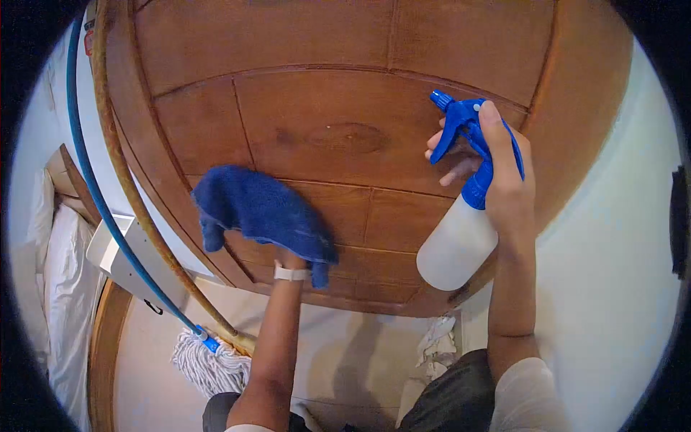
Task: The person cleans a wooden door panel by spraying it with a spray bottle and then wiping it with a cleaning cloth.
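Note:
A blue cloth (263,209) lies against the brown wooden panel door (309,108), left of centre. My left hand (289,259) is under the cloth, with a pale band at the wrist; its fingers are hidden by the fabric. On the right, my right hand (507,155) is closed around the neck of a spray bottle (457,241) with a white body and a blue trigger head. The bottle is tilted, its nozzle pointing up and left towards the door, and some fingers show behind the trigger.
At the left, a blue pole (101,205) and a wooden pole (119,158) lean beside the door. A string mop head (209,363) rests on the floor. White crumpled material (437,342) lies by the door's bottom right. A pale wall (612,288) stands right.

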Demonstrator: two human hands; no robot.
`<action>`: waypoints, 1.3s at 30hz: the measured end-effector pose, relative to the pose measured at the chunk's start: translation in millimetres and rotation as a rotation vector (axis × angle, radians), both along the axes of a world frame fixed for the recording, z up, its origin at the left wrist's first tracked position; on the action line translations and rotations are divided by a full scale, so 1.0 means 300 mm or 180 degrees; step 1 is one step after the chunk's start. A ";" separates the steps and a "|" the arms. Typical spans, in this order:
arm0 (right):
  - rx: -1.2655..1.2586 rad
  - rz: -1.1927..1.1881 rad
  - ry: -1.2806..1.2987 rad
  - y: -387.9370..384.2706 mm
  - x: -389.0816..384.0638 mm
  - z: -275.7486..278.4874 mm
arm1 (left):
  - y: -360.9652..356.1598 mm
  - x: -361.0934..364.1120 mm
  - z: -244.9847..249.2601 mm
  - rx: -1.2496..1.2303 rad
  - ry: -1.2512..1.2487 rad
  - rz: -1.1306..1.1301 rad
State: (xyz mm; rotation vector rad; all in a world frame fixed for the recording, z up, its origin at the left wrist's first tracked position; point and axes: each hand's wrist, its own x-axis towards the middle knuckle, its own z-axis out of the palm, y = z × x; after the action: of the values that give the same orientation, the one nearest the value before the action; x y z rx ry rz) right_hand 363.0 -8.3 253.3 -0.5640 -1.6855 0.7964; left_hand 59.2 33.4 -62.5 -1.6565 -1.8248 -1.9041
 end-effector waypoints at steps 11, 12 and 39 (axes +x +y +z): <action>0.0166 0.0005 -0.0151 -0.040 -0.049 0.001 | -0.087 0.318 0.086 0.0191 0.1743 -0.0904; 0.0218 -0.0025 -0.0222 -0.043 -0.052 0.001 | -0.092 0.297 0.097 0.0111 0.1693 -0.1001; -0.0310 0.0732 -0.0058 -0.005 -0.008 -0.044 | -0.032 -0.175 -0.012 -0.0079 0.0164 0.0584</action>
State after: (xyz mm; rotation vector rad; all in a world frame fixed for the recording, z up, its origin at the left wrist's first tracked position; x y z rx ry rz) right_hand 360.5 -9.9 240.2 -0.4496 -1.7558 1.0457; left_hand 6.8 23.6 -66.1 -1.4722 -1.9139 -1.7559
